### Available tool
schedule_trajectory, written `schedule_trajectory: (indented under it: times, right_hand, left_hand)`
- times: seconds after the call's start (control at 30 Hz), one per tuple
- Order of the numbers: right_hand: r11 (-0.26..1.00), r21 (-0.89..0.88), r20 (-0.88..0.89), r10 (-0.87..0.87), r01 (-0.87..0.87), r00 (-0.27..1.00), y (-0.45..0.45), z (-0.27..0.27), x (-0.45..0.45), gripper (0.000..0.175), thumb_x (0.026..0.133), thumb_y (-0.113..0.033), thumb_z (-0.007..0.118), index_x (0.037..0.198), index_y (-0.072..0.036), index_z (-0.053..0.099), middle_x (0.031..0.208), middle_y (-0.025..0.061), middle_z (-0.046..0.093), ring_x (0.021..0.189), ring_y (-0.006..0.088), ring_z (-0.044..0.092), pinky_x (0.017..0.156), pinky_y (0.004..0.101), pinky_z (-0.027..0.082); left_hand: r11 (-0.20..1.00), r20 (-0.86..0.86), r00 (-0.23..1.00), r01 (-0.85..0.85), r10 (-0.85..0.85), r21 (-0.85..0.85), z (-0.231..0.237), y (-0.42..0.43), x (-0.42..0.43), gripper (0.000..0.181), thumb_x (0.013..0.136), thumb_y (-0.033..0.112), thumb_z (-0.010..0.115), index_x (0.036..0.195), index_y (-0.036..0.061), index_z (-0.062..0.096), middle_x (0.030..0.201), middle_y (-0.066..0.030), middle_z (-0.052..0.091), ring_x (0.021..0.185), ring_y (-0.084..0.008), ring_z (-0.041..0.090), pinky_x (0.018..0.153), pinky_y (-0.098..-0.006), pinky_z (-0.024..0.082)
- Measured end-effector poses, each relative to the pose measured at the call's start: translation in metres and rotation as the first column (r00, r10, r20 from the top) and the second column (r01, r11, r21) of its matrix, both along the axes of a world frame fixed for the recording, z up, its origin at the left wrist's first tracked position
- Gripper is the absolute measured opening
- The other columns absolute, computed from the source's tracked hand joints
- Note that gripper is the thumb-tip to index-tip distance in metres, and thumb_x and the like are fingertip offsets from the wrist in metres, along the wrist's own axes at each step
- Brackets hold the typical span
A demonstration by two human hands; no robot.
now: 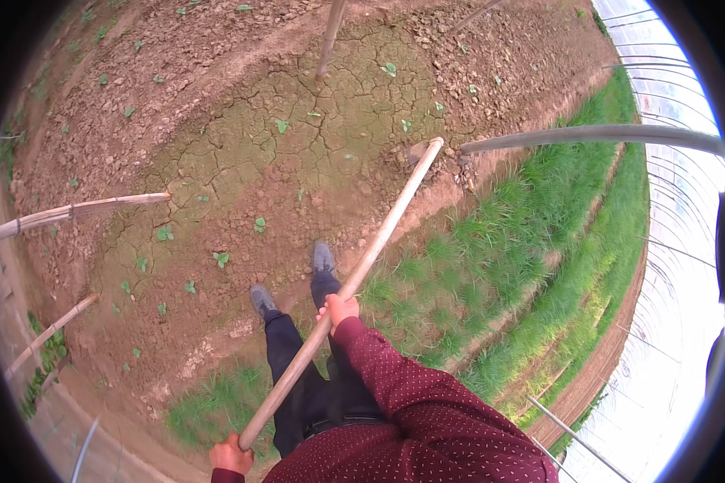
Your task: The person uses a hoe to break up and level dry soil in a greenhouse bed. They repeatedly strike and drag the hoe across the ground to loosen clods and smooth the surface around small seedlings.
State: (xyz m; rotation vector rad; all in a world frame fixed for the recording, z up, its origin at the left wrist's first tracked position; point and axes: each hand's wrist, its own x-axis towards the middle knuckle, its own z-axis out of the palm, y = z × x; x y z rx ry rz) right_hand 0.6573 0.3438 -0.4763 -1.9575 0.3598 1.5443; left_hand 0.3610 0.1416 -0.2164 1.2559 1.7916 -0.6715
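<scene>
A long wooden-handled hoe [371, 250] runs diagonally across the view in front of my body. My right hand [342, 311] is wrapped around the middle of its handle, above my legs. At the lower left, my left hand [232, 454] grips the handle's near end. The hoe's far end rests low over the soil, where its blade [418, 152] is seen only in part beside a patch of broken earth. Small green seedlings [221, 259] grow from the brown soil ahead of my shoes [323, 258].
A grey post [592, 136] stands right of the hoe's head. Wooden poles [331, 39] rise ahead and on the left [75, 211]. Rows of tall green grass-like plants [495, 235] cover the right side. Cracked damp soil [241, 130] lies ahead, and a ribbed plastic-film wall [670, 199] curves along the right.
</scene>
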Motion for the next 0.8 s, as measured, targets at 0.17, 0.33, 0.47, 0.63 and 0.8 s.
schedule_trajectory:
  times: [0.17,0.33,0.47,0.63,0.8]
  right_hand:
    - [0.994,0.105,0.117,0.028,-0.041,0.993,0.052,-0.01,0.05,0.018,0.083,-0.003,0.058,0.095,0.0,0.044,0.068,0.0099,0.052,0.051,0.0212,0.055,0.042,0.0386,0.052]
    - [0.967,0.251,0.218,-0.009,-0.047,0.976,0.116,-0.023,0.122,0.021,0.086,-0.007,0.061,0.097,0.0,0.044,0.073,0.0115,0.054,0.051,0.0217,0.056,0.045,0.0356,0.053]
    - [0.979,0.176,0.283,0.046,-0.099,0.958,0.129,-0.028,0.13,0.022,0.09,-0.015,0.059,0.096,0.0,0.044,0.068,0.0104,0.053,0.05,0.021,0.055,0.044,0.0353,0.053]
    - [0.99,0.059,0.094,0.12,-0.126,0.988,0.047,-0.009,0.053,0.018,0.087,-0.008,0.056,0.095,0.0,0.042,0.068,0.0097,0.051,0.048,0.0202,0.053,0.04,0.0371,0.051]
    - [1.0,0.005,0.114,0.01,-0.011,0.993,0.044,-0.015,0.046,0.02,0.085,-0.005,0.056,0.098,-0.002,0.041,0.07,0.0097,0.051,0.05,0.0205,0.054,0.041,0.0388,0.051]
  left_hand:
    - [0.998,0.034,0.999,-0.023,0.021,0.051,-0.036,0.042,0.039,0.022,0.067,0.021,0.071,0.085,0.0104,0.064,0.071,-0.0204,0.067,0.068,-0.0406,0.067,0.064,-0.0526,0.053]
    - [0.992,0.207,0.976,-0.092,0.072,0.088,-0.081,0.11,0.102,0.023,0.069,0.022,0.069,0.088,0.0096,0.065,0.075,-0.0226,0.067,0.072,-0.0431,0.066,0.068,-0.0537,0.054]
    - [0.979,0.233,0.972,-0.065,0.019,0.192,-0.091,0.115,0.122,0.025,0.069,0.022,0.069,0.089,0.0087,0.065,0.075,-0.023,0.067,0.073,-0.0428,0.067,0.07,-0.0527,0.054]
    - [0.999,0.107,0.993,-0.037,0.04,-0.033,-0.035,0.062,0.064,0.024,0.068,0.023,0.071,0.086,0.008,0.064,0.073,-0.0216,0.067,0.071,-0.0408,0.068,0.067,-0.0512,0.055]
    - [0.999,0.051,0.999,0.008,-0.01,0.039,-0.041,0.05,0.052,0.022,0.067,0.022,0.071,0.084,0.0092,0.063,0.072,-0.0191,0.068,0.068,-0.0394,0.068,0.065,-0.0508,0.055]
